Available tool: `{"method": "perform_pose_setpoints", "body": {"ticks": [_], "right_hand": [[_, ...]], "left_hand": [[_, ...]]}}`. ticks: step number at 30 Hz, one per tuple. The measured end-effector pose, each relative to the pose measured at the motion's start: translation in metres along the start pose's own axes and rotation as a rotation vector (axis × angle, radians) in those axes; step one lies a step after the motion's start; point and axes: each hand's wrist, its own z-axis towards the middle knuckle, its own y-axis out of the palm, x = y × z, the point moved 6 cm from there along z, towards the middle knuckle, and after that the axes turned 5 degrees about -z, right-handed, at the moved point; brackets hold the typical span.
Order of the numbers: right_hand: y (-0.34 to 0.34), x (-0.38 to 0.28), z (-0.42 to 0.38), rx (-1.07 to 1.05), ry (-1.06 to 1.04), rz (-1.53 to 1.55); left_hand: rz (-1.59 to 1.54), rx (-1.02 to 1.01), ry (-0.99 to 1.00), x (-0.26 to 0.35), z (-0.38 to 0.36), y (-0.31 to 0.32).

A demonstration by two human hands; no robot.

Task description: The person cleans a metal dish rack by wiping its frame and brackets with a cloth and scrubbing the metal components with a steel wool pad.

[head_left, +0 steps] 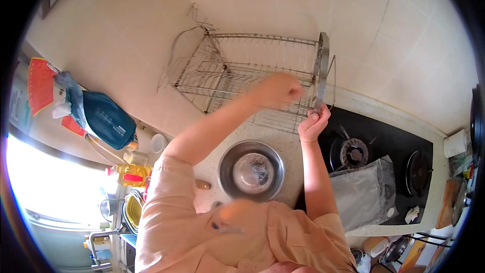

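Observation:
A metal wire dish rack point(268, 36) with two tiers stands against the wall on the counter. My left hand point(279, 90) is in front of its wires near the right end, slightly blurred, its fingers curled; whatever it may hold cannot be made out. My right hand point(314, 123) pinches the lower end of the rack's flat curved side frame point(324, 65). On the counter below the rack sits a steel bowl point(226, 172) with a whitish round item and a dark patch inside.
A black gas stove point(394, 126) lies at the right, with a clear plastic bag point(366, 192) on its front part. At the left are a teal bag point(108, 119), a yellow oil bottle point(132, 174) and a bright window point(45, 187). A brown-handled item point(203, 184) lies beside the bowl.

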Motion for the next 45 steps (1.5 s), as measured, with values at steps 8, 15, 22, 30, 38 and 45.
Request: {"method": "perform_pose_setpoints", "body": {"ticks": [8, 15, 22, 30, 38, 45], "right_hand": [[0.002, -0.004, 0.0, 0.024, 0.021, 0.026], [0.001, -0.009, 0.003, -0.052, 0.02, 0.005], [0.0, -0.026, 0.017, 0.062, 0.03, 0.035], [0.0, -0.013, 0.013, -0.007, -0.021, 0.033], [-0.003, -0.006, 0.001, 0.006, -0.082, 0.009], [-0.003, -0.005, 0.002, -0.04, -0.052, 0.008]], "left_hand": [[-0.262, 0.367, -0.016, 0.0, 0.004, -0.028], [-0.044, -0.07, -0.102, -0.007, 0.05, 0.026], [0.154, 0.386, 0.035, 0.042, 0.0, 0.025], [0.125, 0.617, -0.064, 0.007, -0.018, -0.008], [-0.121, 0.258, -0.203, -0.095, 0.009, -0.018], [0.012, 0.154, -0.089, -0.074, 0.0, -0.009]]}}
